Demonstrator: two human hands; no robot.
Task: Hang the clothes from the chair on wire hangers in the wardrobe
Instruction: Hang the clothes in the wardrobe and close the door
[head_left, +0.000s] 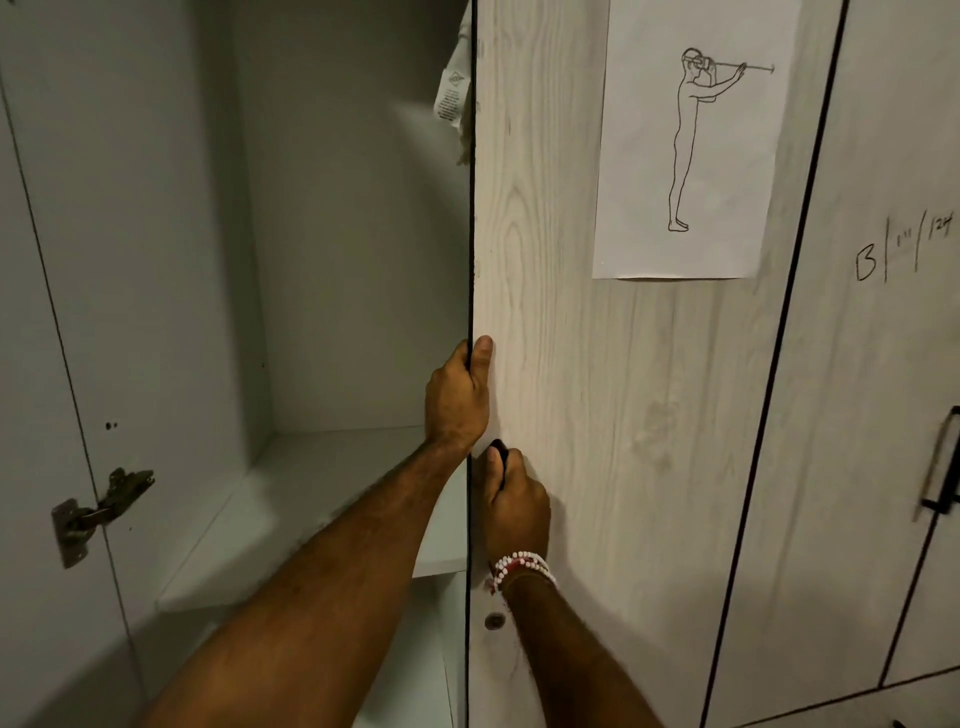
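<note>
Woodgrain door, left hand gripping edge, right hand gripping handle, wardrobe open alongside

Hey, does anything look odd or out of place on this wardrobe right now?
Yes. Near the top, a white care label and some cloth poke out past the edge of the door the left hand grips. Pen scribbles mark the neighbouring door.

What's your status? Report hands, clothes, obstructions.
Left hand grips wardrobe door edge; right hand grips its black handle. Labelled pale garment shows at door's top edge; no hangers in view. Door hides the compartment behind it.
</note>
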